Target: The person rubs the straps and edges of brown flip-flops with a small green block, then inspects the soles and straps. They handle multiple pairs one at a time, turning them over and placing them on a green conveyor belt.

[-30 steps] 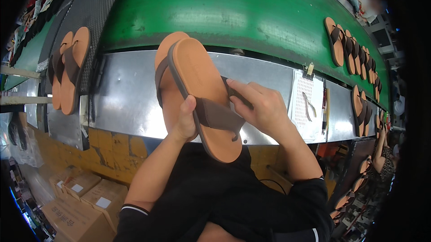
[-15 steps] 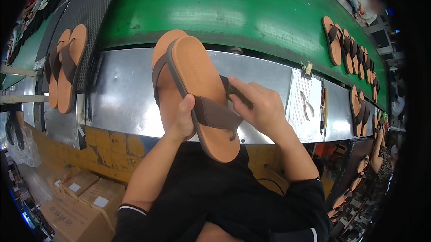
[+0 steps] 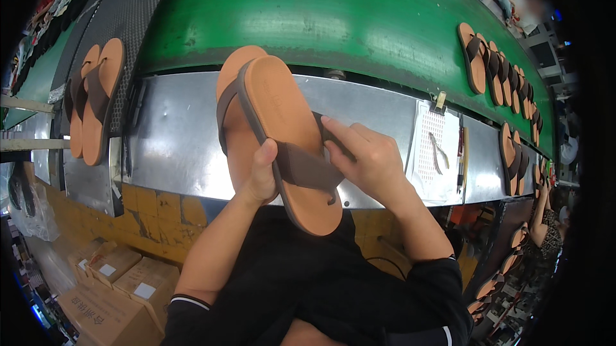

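A brown-strapped thong sandal (image 3: 292, 128) is tilted in front of the person, above the near edge of the metal ledge (image 3: 179, 134), toe toward the body and heel toward the green belt (image 3: 308, 19). A second sandal (image 3: 241, 144) sits behind it, to the left and partly covered.

The left hand (image 3: 262, 182) grips the front sandal's left edge, thumb pressed beside the strap (image 3: 307, 168); its other fingers are hidden, so whether they also hold the second sandal cannot be told. The right hand (image 3: 372, 160) pinches the strap's right arm between thumb and bent index finger, the remaining fingers curled.

Handling the strap well likely calls for a firm left grip on the sole's edge, so the footbed does not twist, and a light right pinch that neither creases the strap nor drags on the toe post. Wire cutters (image 3: 439, 153) lie on a sheet (image 3: 427, 153) to the right.
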